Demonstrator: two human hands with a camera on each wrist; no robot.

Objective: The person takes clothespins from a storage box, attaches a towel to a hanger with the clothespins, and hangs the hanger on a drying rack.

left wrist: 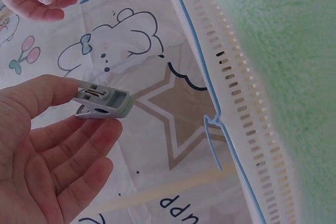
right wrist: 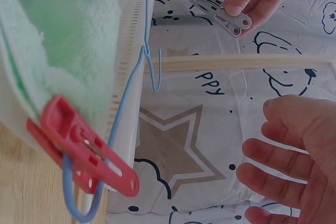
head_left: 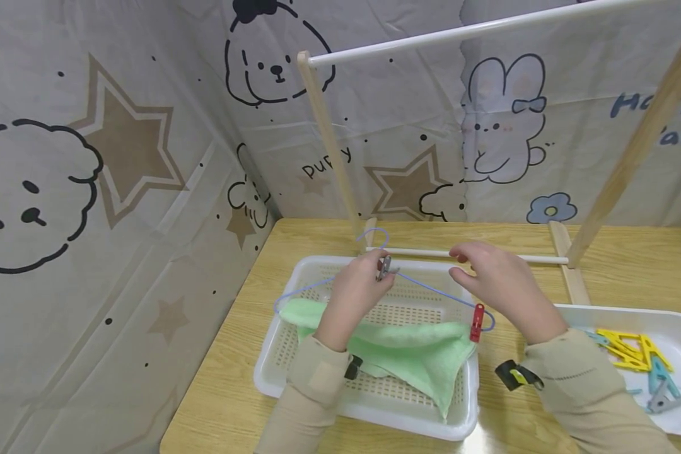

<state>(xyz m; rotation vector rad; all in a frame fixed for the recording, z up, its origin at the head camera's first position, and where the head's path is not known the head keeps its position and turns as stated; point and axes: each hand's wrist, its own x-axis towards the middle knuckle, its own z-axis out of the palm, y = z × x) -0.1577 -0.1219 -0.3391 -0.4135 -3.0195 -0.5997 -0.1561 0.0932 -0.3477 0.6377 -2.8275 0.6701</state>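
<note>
My left hand [head_left: 359, 287] pinches a grey clothespin [left wrist: 102, 100] between thumb and fingers, above the blue wire hanger [head_left: 431, 289]. My right hand [head_left: 496, 280] is held in the air over the basket's right rim, fingers loosely bent and holding nothing. A light green towel [head_left: 408, 353] lies along the hanger, partly in the white basket [head_left: 369, 407]. At the hanger's right end a red clothespin [right wrist: 86, 148] clips the towel's corner to the wire. The left end of the towel is partly behind my left forearm.
On the right stands a white tray [head_left: 590, 312] with yellow clothespins [head_left: 630, 350], blue ones and a grey clothespin [head_left: 664, 400]. Behind the basket rises a wooden rack [head_left: 331, 139] with a white top rod [head_left: 431, 39]. A printed cloth wall [head_left: 204, 302] borders the table's left side.
</note>
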